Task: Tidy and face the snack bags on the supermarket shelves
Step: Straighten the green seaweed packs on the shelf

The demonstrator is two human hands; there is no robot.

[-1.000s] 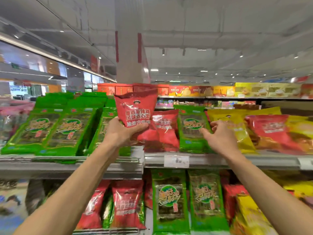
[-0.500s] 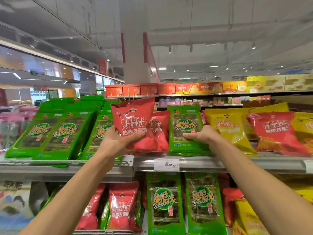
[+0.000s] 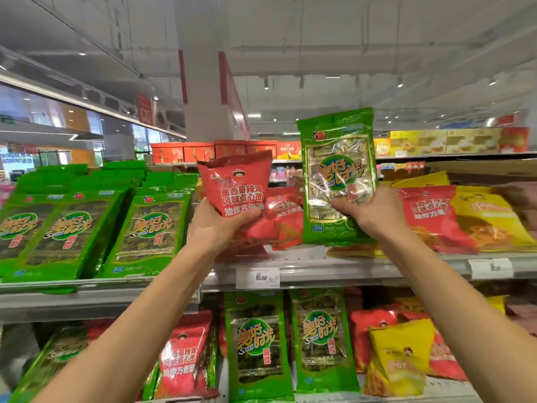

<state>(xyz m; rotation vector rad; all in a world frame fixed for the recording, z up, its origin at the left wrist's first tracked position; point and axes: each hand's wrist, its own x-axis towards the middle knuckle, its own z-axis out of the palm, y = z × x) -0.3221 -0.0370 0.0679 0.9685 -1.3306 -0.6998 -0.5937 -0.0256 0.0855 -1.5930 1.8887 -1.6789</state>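
Since half a second ago, right hand has lifted the green seaweed pack off the upper shelf; it was standing on the shelf under the fingers before, and now its top edge rises well above the neighbouring bags. Pack upright, front facing the camera, bottom edge near the shelf; whether it touches cannot be told. Right fingers curled round the pack's lower right part, thumb across the front.

Left hand as before: fingers wrapped around the lower part of a red snack bag, thumb on the front below the printed text. Bag upright, tilted slightly left, held above the shelf in front of more red bags that lie behind and just beside it.

Left of the left hand: a row of green packs leaning back on the adjoining shelf section. Right of the lifted pack: another red bag, then yellow bags, all lying tilted on the upper shelf.

White price tag on the shelf edge, between the two forearms; a second tag further right, print blurred.

Lower shelf: two green packs upright side by side in the middle, a red bag to their left, a yellow bag leaning over red ones to their right.

Background: white pillar, red and yellow boxes on a far shelf.
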